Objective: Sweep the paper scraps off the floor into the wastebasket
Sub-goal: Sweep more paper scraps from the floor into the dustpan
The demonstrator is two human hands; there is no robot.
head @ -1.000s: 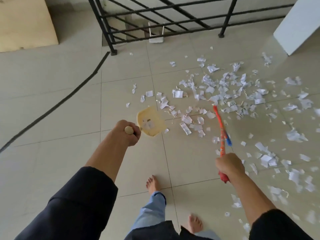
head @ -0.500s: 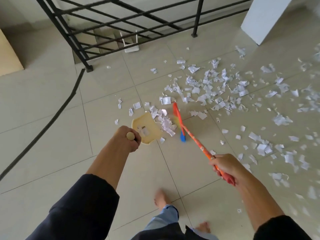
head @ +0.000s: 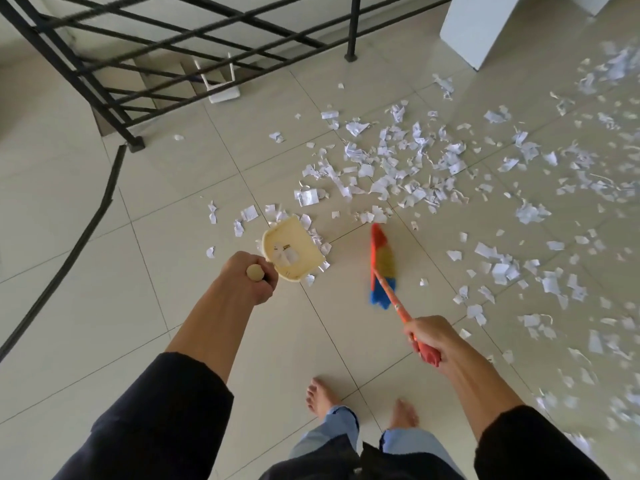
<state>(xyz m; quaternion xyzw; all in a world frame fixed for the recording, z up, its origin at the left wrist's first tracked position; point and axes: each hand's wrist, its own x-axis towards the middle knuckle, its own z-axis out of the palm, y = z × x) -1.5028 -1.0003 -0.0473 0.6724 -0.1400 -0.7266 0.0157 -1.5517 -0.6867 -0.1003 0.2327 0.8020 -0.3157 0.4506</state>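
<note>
The person stood mid-sweep, gathering scraps into the pan rather than emptying it. The left hand (head: 250, 279) was wrapped around the handle of the cream dustpan (head: 292, 251), which sat on the tiled floor (head: 173, 306) with a few pieces inside. The right hand (head: 429, 337) grasped the orange shaft of the broom (head: 382, 268), its bristles just right of the pan. Most paper scraps (head: 398, 168) lay farther off and to the right. No wastebasket was in view. The next move likely called for dragging scraps leftward into the pan's mouth.
</note>
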